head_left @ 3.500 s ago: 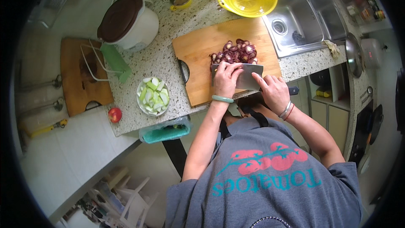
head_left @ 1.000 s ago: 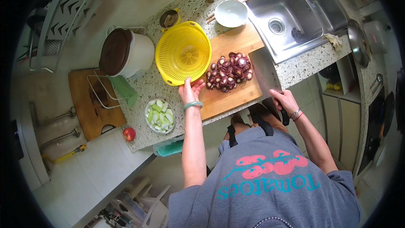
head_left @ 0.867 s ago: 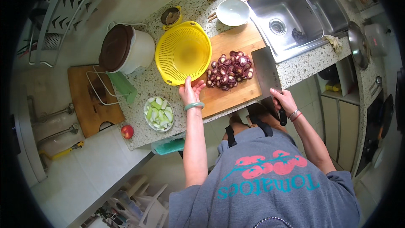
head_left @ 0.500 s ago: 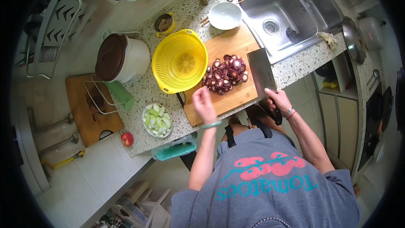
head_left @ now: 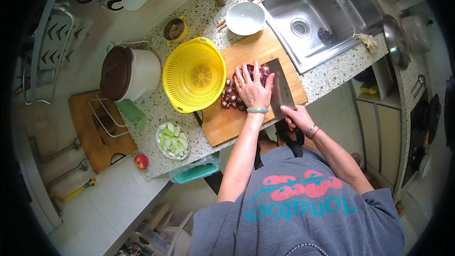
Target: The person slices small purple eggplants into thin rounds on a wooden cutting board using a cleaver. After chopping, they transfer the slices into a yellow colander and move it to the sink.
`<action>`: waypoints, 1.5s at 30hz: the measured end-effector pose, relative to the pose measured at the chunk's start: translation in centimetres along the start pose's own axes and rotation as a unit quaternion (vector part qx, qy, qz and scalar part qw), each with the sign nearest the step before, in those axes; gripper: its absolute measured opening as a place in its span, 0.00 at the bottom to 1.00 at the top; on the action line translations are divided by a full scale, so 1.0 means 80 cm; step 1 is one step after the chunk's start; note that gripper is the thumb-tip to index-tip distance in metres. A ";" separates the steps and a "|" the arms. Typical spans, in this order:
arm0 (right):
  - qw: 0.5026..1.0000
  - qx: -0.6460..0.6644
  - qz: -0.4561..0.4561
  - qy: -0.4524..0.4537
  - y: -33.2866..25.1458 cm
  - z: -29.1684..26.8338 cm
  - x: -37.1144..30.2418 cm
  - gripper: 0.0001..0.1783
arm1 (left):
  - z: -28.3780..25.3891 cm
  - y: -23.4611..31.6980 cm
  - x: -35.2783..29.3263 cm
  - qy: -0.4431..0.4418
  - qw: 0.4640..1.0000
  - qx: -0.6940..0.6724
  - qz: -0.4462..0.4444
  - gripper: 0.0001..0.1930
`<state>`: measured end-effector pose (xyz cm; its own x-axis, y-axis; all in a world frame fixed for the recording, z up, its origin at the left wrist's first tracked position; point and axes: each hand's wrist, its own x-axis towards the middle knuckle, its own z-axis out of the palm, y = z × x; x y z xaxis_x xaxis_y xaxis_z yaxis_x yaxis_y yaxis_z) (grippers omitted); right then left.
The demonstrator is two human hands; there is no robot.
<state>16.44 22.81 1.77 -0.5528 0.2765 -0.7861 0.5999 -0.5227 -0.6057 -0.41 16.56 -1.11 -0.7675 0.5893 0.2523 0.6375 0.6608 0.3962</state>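
Note:
On the wooden cutting board [head_left: 218, 130] lies a pile of sliced purple-skinned vegetable [head_left: 230, 98] with pale centres. My left hand [head_left: 254, 90] rests on top of the pile, fingers spread and stretched out, hiding much of it. In my right hand [head_left: 297, 117] is the handle of a cleaver [head_left: 283, 86]. Its broad blade lies low over the board, along the right side of the pile and close to my left thumb. Just left of the board stands a yellow colander [head_left: 171, 90] with nothing in it.
A white bowl [head_left: 245, 18] and chopsticks sit behind the board, beside the steel sink [head_left: 284, 42]. At the left are a dish of green vegetable chunks [head_left: 173, 141], a red apple [head_left: 141, 161] and a brown-lidded white pot [head_left: 144, 73]. A plastic-lined bin [head_left: 194, 173] hangs at the counter edge.
My left hand has moved forward and right, from a curled pose near the board's front to spread fingers on the pile. The cleaver has shifted left against the slices.

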 end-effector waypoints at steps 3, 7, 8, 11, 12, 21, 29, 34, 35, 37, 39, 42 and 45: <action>1.000 -0.001 -0.002 -0.005 -0.002 0.013 0.003 0.25 | 0.000 0.003 -0.002 0.018 0.999 -0.027 -0.008 0.33; 1.000 -0.011 -0.004 -0.023 -0.004 0.031 0.007 0.24 | 0.004 0.004 -0.003 0.046 0.996 -0.078 -0.021 0.32; 1.000 -0.004 -0.007 -0.030 -0.004 0.034 0.009 0.24 | 0.004 0.003 -0.004 0.047 0.994 -0.094 -0.023 0.32; 0.999 0.009 -0.002 -0.053 -0.001 0.038 0.010 0.22 | 0.004 -0.001 -0.005 0.055 0.989 -0.138 -0.027 0.30; 0.998 0.011 0.003 -0.055 -0.001 0.039 0.011 0.22 | 0.005 0.000 -0.006 0.060 0.986 -0.152 -0.027 0.29; 0.997 0.005 -0.055 -0.059 -0.034 0.043 -0.037 0.21 | -0.057 0.035 0.021 0.146 0.967 -0.210 0.003 0.23; 0.985 -0.055 -0.129 -0.104 -0.125 0.115 -0.057 0.19 | -0.141 -0.010 0.082 0.229 0.962 -0.150 0.006 0.24; 0.979 -0.094 -0.118 -0.138 -0.146 0.163 -0.017 0.15 | -0.115 -0.098 0.093 0.209 0.952 -0.206 -0.081 0.19; 0.981 -0.092 -0.111 -0.129 -0.147 0.169 -0.015 0.12 | -0.110 -0.112 0.093 0.186 0.949 -0.227 -0.110 0.18; 0.981 -0.101 -0.114 -0.122 -0.149 0.169 -0.009 0.11 | -0.102 -0.132 0.092 0.131 0.941 -0.255 -0.180 0.17; 0.982 -0.106 -0.110 -0.115 -0.144 0.169 -0.011 0.11 | -0.085 -0.165 0.086 0.090 0.956 -0.190 -0.203 0.18; 0.983 -0.111 -0.110 -0.092 -0.142 0.153 -0.011 0.11 | -0.083 -0.179 0.079 0.033 0.957 -0.191 -0.214 0.22; 0.985 -0.096 -0.112 -0.093 -0.142 0.146 -0.016 0.13 | -0.100 -0.175 0.080 0.034 0.938 -0.231 -0.254 0.27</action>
<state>3.54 19.01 11.09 -0.7693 0.2045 -0.6052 0.5398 -0.2986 -0.7871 -14.75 7.38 2.03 -0.9771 0.2115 -0.0242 0.1024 0.5667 0.8175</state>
